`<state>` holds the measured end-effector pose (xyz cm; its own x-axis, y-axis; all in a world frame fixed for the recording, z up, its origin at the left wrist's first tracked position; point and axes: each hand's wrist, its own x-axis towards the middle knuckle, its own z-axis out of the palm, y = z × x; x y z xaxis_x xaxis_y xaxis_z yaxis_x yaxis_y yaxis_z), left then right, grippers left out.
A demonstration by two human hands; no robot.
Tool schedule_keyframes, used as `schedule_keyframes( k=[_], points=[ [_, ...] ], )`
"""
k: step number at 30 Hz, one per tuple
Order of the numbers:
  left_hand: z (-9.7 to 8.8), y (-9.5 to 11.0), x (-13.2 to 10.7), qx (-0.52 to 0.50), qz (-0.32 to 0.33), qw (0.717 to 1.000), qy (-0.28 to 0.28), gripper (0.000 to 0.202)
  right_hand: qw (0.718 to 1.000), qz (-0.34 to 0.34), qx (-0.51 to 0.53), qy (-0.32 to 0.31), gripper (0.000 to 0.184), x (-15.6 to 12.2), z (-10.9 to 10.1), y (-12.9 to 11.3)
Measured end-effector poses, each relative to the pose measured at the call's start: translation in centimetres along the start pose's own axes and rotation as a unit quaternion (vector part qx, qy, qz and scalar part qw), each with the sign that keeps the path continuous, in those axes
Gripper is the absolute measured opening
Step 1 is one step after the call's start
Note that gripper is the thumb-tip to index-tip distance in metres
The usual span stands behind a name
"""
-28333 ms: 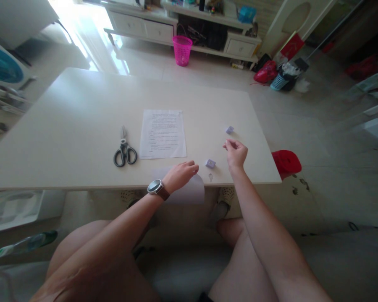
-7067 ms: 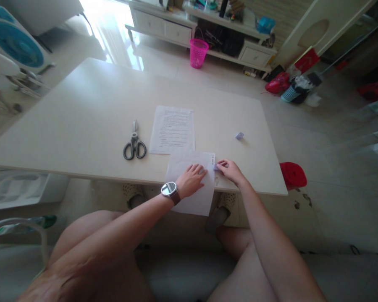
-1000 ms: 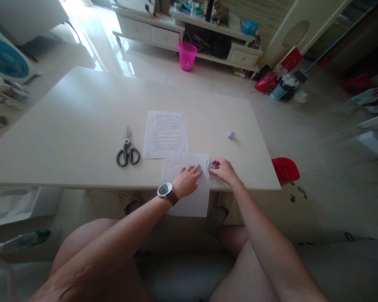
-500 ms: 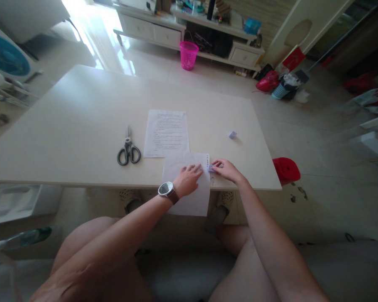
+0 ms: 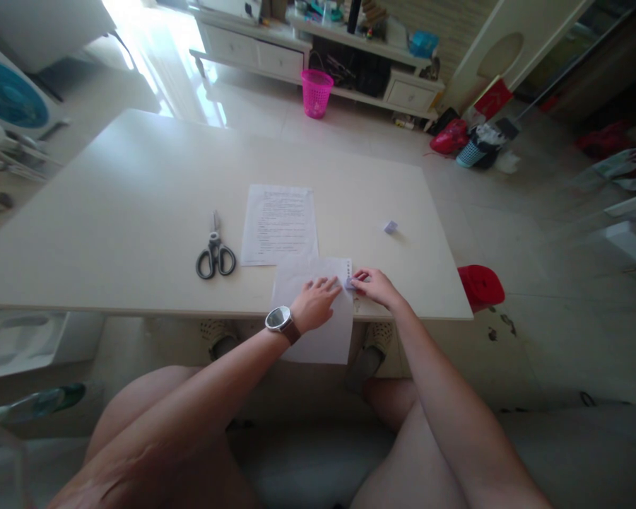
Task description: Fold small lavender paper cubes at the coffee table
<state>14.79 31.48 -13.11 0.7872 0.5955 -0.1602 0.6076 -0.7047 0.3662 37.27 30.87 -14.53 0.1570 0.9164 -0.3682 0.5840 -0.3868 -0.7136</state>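
Observation:
My left hand (image 5: 316,302) lies flat with fingers spread on a white sheet of paper (image 5: 297,276), which hangs over the table's front edge. A column of small dark marks runs along the sheet's upper right edge. At that edge my right hand (image 5: 374,286) pinches a small pale lavender block (image 5: 349,283), partly hidden by the fingers; its exact kind is unclear. Behind the sheet lies a printed page (image 5: 280,226), slightly overlapped by it. Scissors (image 5: 215,256) with dark handles rest to the left, blades pointing away.
Another small pale lavender piece (image 5: 391,227) sits farther back on the white table (image 5: 138,212). A red stool or bin (image 5: 480,285) stands by the table's right side. Beyond the table are a pink basket (image 5: 316,94) and a low white cabinet (image 5: 280,60).
My right hand has shifted slightly left, bringing the small lavender block from beside the sheet's edge onto it. My left hand stays in place on the paper.

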Motion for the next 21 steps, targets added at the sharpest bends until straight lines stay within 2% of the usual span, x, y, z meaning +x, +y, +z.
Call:
schedule_keyframes(
  k=[7, 12, 16, 21],
  points=[
    [0.1, 0.1, 0.1, 0.001, -0.002, 1.000, 0.004, 0.067, 1.000, -0.002, -0.001, 0.009, 0.009, -0.1, 0.5, -0.3],
    [-0.1, 0.2, 0.0, -0.013, -0.007, 1.000, 0.011, 0.086, 1.000, 0.018, -0.004, 0.020, 0.008, 0.0, 0.7, -0.6],
    [0.0, 0.4, 0.1, -0.009, 0.002, 1.000, 0.016, 0.095, 0.998, 0.028, -0.045, 0.042, 0.007, 0.2, 0.9, -0.9],
    [0.2, 1.0, 0.5, 0.012, 0.006, 1.000, 0.009, 0.093, 0.994, 0.039, -0.096, 0.041, 0.004, 0.7, 1.0, -1.5]
  ],
)
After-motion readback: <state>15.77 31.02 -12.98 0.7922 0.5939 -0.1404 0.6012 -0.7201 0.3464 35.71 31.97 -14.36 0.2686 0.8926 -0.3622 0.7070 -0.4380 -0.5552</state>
